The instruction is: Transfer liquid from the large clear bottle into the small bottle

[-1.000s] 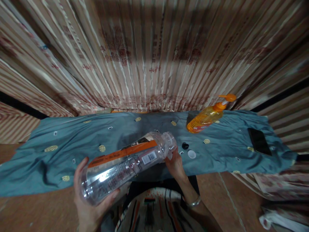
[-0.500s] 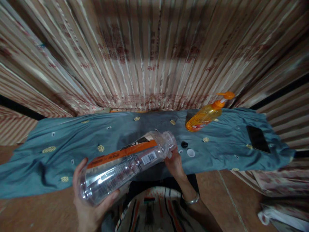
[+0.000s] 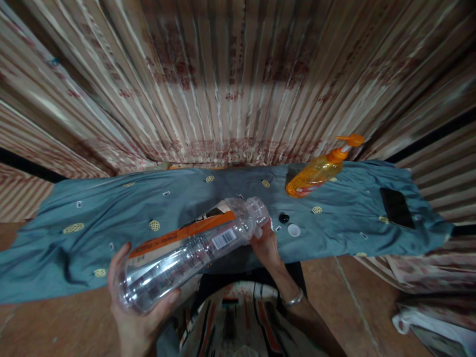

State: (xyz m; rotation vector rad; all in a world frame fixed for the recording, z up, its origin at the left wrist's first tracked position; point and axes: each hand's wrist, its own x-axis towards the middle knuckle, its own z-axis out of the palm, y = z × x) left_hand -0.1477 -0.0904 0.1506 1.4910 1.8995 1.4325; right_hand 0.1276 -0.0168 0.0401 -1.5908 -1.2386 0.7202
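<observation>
A large clear plastic bottle [image 3: 193,250] with an orange and white label and a barcode lies tilted across both hands, its neck to the right. My left hand [image 3: 137,307] grips the base, thumb below and fingers round the far side. Near the neck, my right hand [image 3: 267,243] is closed on the bottle, with its fingertips partly hidden behind it. The bottle's mouth shows no cap. On the cloth just right of the neck lie a small black cap [image 3: 284,218] and a white round lid [image 3: 293,230].
A pump bottle [image 3: 310,176] of orange liquid stands at the back right of the table with its blue-grey cloth [image 3: 223,186]. A dark phone-like slab [image 3: 397,208] lies at the right end. Pleated curtains [image 3: 238,89] hang behind the table and at both sides.
The bottle and both hands have shifted slightly left in the picture. The view has tilted a little, and both grips look the same.
</observation>
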